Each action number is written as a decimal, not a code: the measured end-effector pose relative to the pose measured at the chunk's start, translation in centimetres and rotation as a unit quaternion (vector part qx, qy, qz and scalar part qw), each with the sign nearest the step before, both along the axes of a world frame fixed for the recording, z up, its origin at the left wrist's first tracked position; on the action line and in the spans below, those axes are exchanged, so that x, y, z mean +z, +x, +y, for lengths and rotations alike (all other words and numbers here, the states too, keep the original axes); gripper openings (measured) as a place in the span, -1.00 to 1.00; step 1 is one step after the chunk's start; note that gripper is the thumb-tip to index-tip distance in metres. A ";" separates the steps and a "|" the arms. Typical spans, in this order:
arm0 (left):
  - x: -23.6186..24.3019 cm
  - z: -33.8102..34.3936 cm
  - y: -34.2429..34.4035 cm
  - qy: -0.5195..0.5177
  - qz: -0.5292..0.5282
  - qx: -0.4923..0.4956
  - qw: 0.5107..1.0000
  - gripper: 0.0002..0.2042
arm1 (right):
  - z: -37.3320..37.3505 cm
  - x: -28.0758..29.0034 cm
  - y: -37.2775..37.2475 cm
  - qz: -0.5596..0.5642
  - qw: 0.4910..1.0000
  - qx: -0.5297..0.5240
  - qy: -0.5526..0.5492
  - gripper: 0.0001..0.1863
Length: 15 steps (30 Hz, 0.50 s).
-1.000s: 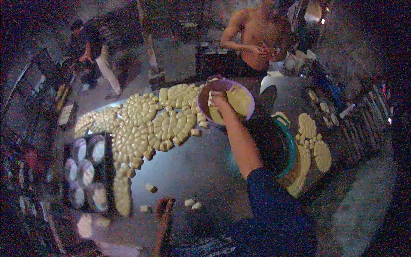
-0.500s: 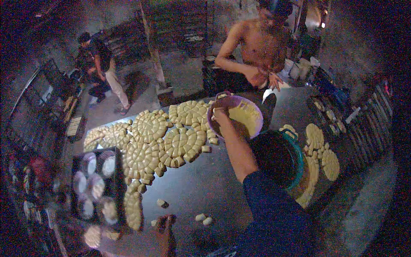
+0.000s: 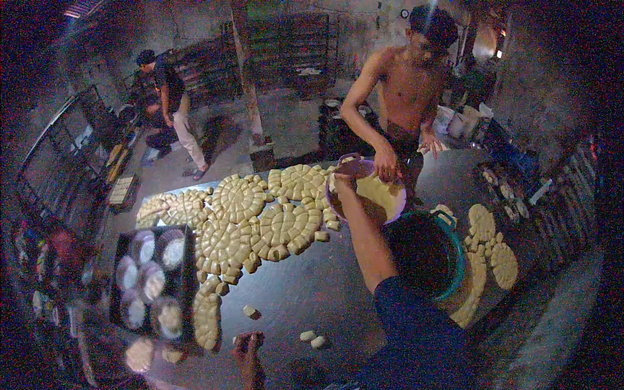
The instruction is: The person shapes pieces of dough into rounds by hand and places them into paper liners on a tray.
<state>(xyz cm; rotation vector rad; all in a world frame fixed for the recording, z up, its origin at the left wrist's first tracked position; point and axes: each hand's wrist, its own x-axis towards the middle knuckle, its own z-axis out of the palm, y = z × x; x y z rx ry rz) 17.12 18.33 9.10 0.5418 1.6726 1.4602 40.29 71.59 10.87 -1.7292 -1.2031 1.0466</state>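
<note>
My right hand [image 3: 343, 184] reaches across the table to the left inner side of a purple bowl [image 3: 400, 209] holding a pale yellow mass. Its fingers are closed, with a pale bit beside them that I cannot make out. Low in the view, my left hand [image 3: 248, 346] is held closed just over the table, with what it holds hidden. Next to it are a small dough piece [image 3: 251, 312] and two more dough pieces [image 3: 308, 336] to the right. Cut dough rounds [image 3: 229, 246] cover the table's far left part. A co-worker's hand [image 3: 387, 166] dips into the same bowl from the far side.
At left a dark tray [image 3: 190, 260] carries several paper cups [image 3: 153, 283] with pale contents. Right of my forearm stands a dark tub with a teal rim [image 3: 459, 260]. More dough [image 3: 481, 222] lies on the metal table [image 3: 292, 292] at right. Another person [image 3: 170, 97] stands far left.
The co-worker's hand has come down into the purple bowl; before, both their hands were together above the table's far edge. The view has shifted slightly. My hands stay in about the same places.
</note>
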 end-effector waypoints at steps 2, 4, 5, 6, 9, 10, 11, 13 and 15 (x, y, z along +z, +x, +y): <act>2.3 0.6 1.0 0.009 -0.004 -0.005 1.000 -0.79 | -1.5 0.3 1.2 0.187 0.980 0.063 0.025 -0.49; 4.9 1.4 2.2 0.016 -0.017 -0.011 1.000 -0.82 | -3.9 1.0 2.2 0.343 0.929 0.133 0.037 -0.47; 5.9 2.0 2.8 0.020 -0.028 -0.023 0.999 -0.82 | -5.2 1.3 2.8 0.406 0.897 0.167 0.045 -0.47; 6.7 2.3 3.3 0.023 -0.041 -0.033 0.998 -0.83 | -7.0 1.7 2.9 0.464 0.861 0.203 0.048 -0.46; 4.8 3.3 4.2 0.036 -0.105 -0.100 0.989 -0.81 | -15.2 3.7 1.7 0.538 0.793 0.281 0.054 -0.38; 4.9 4.0 5.0 0.039 -0.123 -0.147 0.981 -0.76 | -18.1 4.2 2.0 0.554 0.777 0.295 0.050 -0.33; 5.4 4.7 5.5 0.039 -0.142 -0.192 0.970 -0.71 | -21.8 5.6 1.9 0.538 0.794 0.279 0.036 -0.30; 6.5 5.6 6.6 0.073 -0.236 -0.210 0.946 -0.64 | -28.3 6.7 0.4 0.519 0.816 0.255 0.000 -0.22; 7.3 6.4 8.4 0.112 -0.335 -0.235 0.905 -0.56 | -33.1 5.8 1.0 0.553 0.778 0.298 0.025 -0.14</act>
